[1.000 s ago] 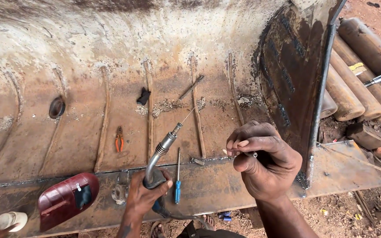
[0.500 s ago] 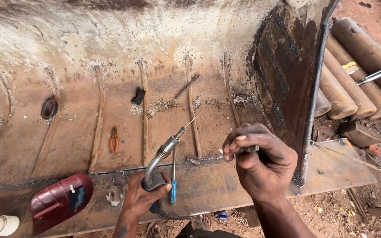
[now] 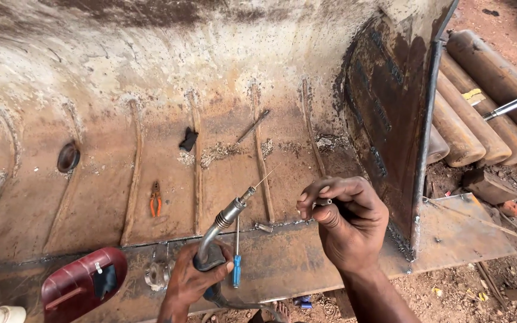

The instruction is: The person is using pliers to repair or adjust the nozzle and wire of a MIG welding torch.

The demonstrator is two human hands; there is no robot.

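The left hand (image 3: pixel 189 281) is clenched round the dark handle of a welding torch (image 3: pixel 222 224), near centre over the rusty steel plate (image 3: pixel 450 239); its curved silver neck tilts up to the right, thin wire sticking from the nozzle. The right hand (image 3: pixel 345 224), just right of it, pinches a small metal piece (image 3: pixel 323 202); a blue-handled screwdriver (image 3: pixel 236 266) lies beside the torch.

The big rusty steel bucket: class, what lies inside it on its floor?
On the bucket floor lie orange-handled pliers, a black scrap, a thin rod and grit. The right hand covers the floor beneath it.
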